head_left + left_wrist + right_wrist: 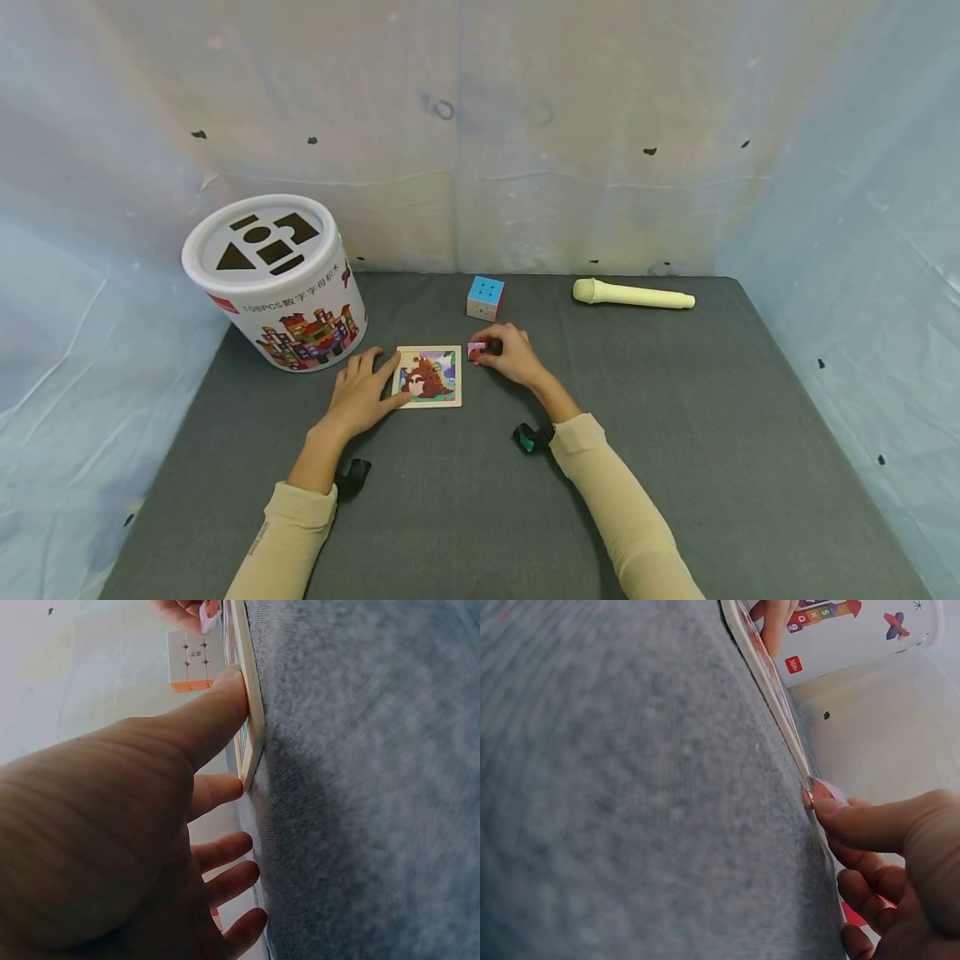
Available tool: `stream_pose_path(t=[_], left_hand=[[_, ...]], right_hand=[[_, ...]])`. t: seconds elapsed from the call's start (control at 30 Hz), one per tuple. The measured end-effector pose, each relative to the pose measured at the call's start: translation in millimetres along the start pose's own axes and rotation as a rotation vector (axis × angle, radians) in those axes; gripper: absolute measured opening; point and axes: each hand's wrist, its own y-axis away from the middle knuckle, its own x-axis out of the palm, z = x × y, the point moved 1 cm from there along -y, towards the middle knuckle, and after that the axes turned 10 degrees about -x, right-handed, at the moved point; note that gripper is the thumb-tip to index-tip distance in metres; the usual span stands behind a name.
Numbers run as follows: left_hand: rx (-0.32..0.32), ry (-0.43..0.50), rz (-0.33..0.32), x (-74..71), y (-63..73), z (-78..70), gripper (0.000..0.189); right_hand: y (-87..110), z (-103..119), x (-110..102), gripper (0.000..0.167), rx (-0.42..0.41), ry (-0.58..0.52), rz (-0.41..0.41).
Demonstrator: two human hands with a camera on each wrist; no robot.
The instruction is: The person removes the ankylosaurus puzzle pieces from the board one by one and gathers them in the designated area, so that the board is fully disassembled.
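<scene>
A square jigsaw puzzle board with a light wooden rim and a dinosaur picture lies flat on the table. My left hand rests at its left side, fingers spread. In the left wrist view the thumb presses on the board's edge and the index finger touches near a corner. Just right of the board, my right hand pinches a small pink and red puzzle piece between thumb and finger. The right wrist view shows this piece tilted, close to the board's end; part of it is hidden by the fingertips.
A puzzle cube stands behind the right hand. At the back right lies a pale yellow toy microphone. A large white block bucket with shaped holes in its lid stands left on the grey table. Pale sheeting hangs around.
</scene>
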Motion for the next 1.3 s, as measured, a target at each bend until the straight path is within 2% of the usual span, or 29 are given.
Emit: stream_pose_path(t=[0.3, 0.47, 0.8, 1.3], left_hand=[[-0.005, 0.005, 0.005, -0.4, -0.3, -0.3, 0.077], [-0.008, 0.012, 0.009, -1.0, -0.1, -0.4, 0.077], [-0.005, 0.015, 0.007, 0.1, -1.3, 0.9, 0.078], [-0.001, 0.019, -0.002, 1.7, -0.5, 1.7, 0.077]], right_hand=[[1.1, 0.1, 1.7, 0.029, -0.003, 0.010, -0.012], [1.4, 0.9, 1.3, 0.033, -0.016, 0.034, -0.002], [2.6, 1.5, 1.9, 0.036, 0.016, 0.067, 0.010], [4.5, -3.3, 3.9, 0.035, -0.003, 0.048, 0.005]])
